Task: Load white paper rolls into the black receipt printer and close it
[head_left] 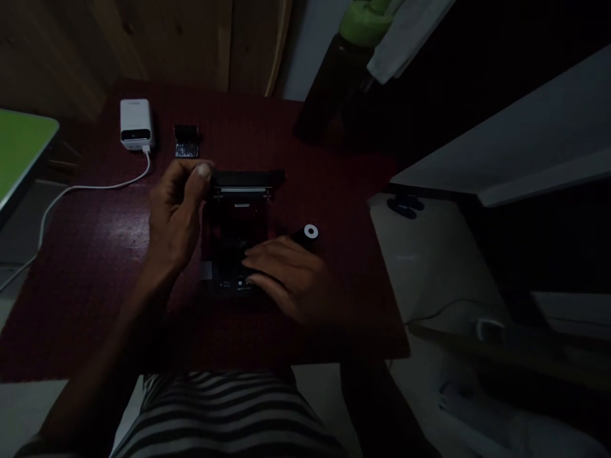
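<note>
A small black device (237, 235) with its lid raised at the back sits in the middle of a dark red table (95, 254). My left hand (176, 213) curls around the device's upper left corner, thumb against the open lid (248, 180). My right hand (291, 273) lies flat over the device's front right part, fingers stretched out and pressing on it. A small black roll with a white core (309, 233) lies just right of the device, beside my right hand.
A white power bank (135, 124) with a white cable (86, 187) stands at the table's back left. A small dark box (186, 141) lies next to it. A dark bottle with a green top (344, 70) stands at the back. A white unit (429, 261) adjoins the table's right edge.
</note>
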### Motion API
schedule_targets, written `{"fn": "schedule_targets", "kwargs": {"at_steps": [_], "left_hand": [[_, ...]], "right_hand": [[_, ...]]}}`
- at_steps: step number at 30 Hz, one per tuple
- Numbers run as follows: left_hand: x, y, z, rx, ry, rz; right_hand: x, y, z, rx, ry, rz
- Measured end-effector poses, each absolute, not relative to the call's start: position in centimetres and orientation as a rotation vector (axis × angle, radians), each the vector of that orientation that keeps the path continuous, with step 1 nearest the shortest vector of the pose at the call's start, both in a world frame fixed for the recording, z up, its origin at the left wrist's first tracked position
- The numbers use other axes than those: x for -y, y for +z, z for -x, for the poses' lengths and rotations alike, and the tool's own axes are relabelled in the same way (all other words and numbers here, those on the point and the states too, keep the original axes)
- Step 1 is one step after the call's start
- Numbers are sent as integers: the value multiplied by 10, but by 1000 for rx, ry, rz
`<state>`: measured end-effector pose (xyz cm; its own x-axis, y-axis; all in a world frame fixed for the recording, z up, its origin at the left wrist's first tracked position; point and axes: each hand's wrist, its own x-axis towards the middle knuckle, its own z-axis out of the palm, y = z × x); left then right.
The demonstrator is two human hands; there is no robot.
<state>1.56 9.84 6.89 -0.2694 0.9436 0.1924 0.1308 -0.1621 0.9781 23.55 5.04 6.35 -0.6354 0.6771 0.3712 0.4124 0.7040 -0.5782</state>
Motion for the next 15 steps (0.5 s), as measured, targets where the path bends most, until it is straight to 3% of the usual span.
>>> {"fn": "schedule_targets", "kwargs": {"at_steps": [8, 15], "left_hand": [[-56, 48, -13, -1468, 1461, -1234], [-13, 32, -21, -1423, 1209, -838]], "right_hand": [[-28, 53, -229, 2218, 32, 960], [-20, 46, -227, 2124, 112, 1065]]}}
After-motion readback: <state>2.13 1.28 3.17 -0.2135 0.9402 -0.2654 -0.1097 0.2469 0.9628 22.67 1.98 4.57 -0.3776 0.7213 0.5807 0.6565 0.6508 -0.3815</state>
